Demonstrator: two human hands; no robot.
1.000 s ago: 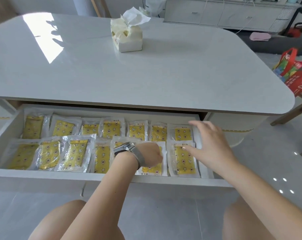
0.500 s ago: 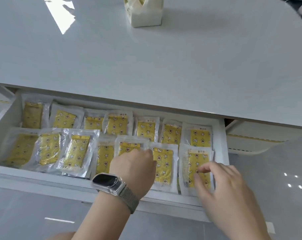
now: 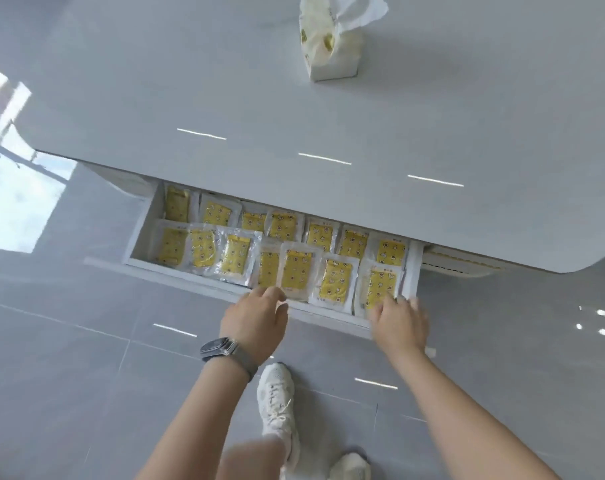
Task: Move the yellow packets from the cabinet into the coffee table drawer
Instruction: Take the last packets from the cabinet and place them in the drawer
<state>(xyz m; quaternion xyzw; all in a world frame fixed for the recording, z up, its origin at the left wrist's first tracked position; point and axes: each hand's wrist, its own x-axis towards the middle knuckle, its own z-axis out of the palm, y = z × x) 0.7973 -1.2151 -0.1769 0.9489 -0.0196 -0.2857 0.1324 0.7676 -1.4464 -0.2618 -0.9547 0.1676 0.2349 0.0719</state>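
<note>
The white coffee table drawer [image 3: 176, 276] stands pulled out under the tabletop [image 3: 259, 109]. Several clear packets with yellow contents [image 3: 296, 271] lie flat inside it in two rows. My left hand [image 3: 256, 317], with a watch on its wrist, rests at the drawer's front edge, its fingertips touching the near end of a middle front-row packet. My right hand [image 3: 400, 323] rests at the front edge's right end, with its fingers on the near end of the rightmost front packet [image 3: 380, 285]. Neither hand holds a packet. The cabinet is out of view.
A soft pack of tissues [image 3: 332, 46] stands on the far part of the tabletop. My two white shoes [image 3: 277, 400] are on the grey tiled floor just before the drawer. The table's rounded right corner [image 3: 571, 258] juts out beyond the drawer.
The view has risen and now looks steeply down on the drawer. Both hands have drawn back from over the packets to the drawer's front edge.
</note>
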